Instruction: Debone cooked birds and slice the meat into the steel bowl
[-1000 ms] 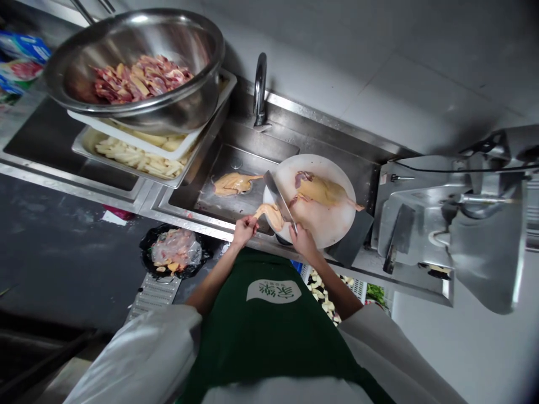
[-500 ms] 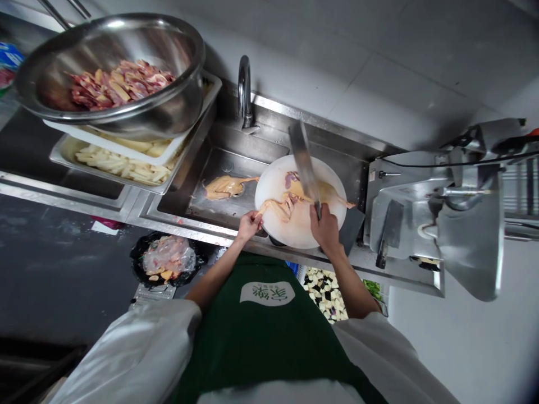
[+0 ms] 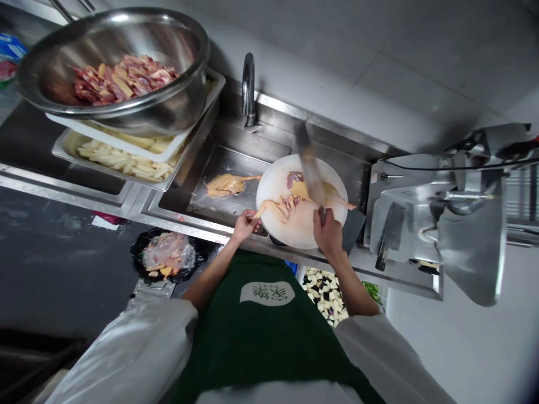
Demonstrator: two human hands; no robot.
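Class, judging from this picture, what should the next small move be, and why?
Probably lower the cleaver onto the poultry piece: the right hand grips the cleaver, its blurred blade apparently raised, while the left hand holds the piece's end at the white board's edge.

Faucet: chrome, curved at the neck, in front of the pale wall (image 3: 315, 67); I place the rest by this faucet (image 3: 249, 90).
Trays: left of the faucet, I see a white tray (image 3: 162, 156) above a steel tray (image 3: 177, 171) of pale strips (image 3: 126, 160).
Packet: blue, far left of the faucet (image 3: 12, 47).
Machine: well right of the faucet, metal, with a broad plate (image 3: 471, 241); a black cable (image 3: 463, 167) runs across it.
Spare blade: dark-handled knife (image 3: 392, 227), also to the faucet's right.
Vegetables: nearer me than the faucet and rightward, pale dark-skinned dice (image 3: 324, 294) beside greens (image 3: 371, 290).
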